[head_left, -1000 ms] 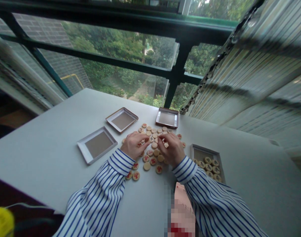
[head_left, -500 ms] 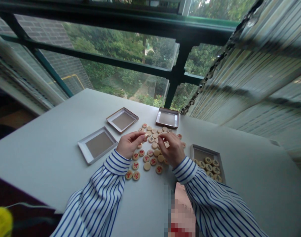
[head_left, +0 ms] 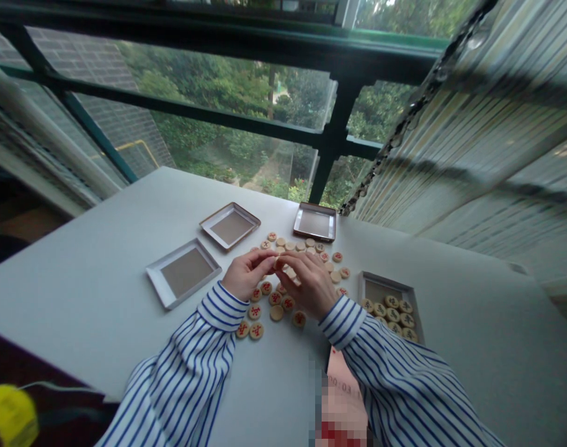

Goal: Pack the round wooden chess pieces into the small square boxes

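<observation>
Just above a spread of round wooden Chinese chess pieces (head_left: 276,312), my two hands meet at the fingertips. Between thumb and fingers, my left hand (head_left: 250,270) pinches a chess piece (head_left: 278,262), seen mostly edge-on. My right hand (head_left: 308,279) has its thumb and fingertips closed on the same piece from the other side. Which mark the piece bears is hidden by the fingers. Loose pieces lie around and under both hands, some with red characters, some with black, others blank side up.
Right of my hands, a box tray (head_left: 416,310) holds several pieces with black characters in rows. A white-rimmed tray (head_left: 156,282) and a brown-edged lid (head_left: 206,228) lie left; another lid (head_left: 332,233) lies near the window. A pink, partly blurred object (head_left: 343,385) is under my right forearm.
My right hand has moved left to meet my left hand, and its fingers now close on the piece there. My left hand has barely shifted.
</observation>
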`<state>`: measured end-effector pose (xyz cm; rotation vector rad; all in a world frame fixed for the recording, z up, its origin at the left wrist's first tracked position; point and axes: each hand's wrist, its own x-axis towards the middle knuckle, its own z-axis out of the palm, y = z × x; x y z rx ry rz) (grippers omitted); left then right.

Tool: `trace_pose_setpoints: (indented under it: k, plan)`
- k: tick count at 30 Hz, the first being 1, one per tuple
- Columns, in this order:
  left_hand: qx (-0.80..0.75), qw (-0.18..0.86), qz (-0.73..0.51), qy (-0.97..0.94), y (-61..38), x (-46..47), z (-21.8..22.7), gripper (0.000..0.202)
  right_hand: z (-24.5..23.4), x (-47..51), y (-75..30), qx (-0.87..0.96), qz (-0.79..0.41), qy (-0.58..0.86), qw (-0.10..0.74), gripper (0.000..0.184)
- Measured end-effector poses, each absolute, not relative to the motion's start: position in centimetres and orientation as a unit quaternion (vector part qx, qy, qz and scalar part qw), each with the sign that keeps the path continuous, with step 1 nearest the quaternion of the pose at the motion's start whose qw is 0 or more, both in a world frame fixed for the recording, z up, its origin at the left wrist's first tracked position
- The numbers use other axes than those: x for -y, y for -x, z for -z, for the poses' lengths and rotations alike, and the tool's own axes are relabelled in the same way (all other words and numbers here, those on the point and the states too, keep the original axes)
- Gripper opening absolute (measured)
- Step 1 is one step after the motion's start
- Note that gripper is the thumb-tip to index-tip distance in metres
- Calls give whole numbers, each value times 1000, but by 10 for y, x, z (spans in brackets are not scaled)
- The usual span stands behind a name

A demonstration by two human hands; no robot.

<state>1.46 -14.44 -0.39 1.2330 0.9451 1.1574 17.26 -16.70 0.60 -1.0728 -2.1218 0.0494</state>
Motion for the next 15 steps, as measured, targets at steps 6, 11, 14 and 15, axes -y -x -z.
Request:
trace_pose_setpoints:
  k: [6, 11, 14, 15]
  plan:
    - [-420, 546, -468, -553, -12, 143, 10, 34, -4, 167, -171, 829, -17, 434, 352, 14]
    - [-473, 481, -497, -546, -6, 140, 11, 35, -3, 169, -171, 839, -17, 472, 269, 13]
    - [-500, 434, -515, -545, -1, 139, 10, 35, -1, 169, -170, 849, -15, 484, 211, 14]
    - [-503, 426, -518, -545, 0, 138, 10, 35, -1, 170, -169, 852, -12, 484, 199, 15]
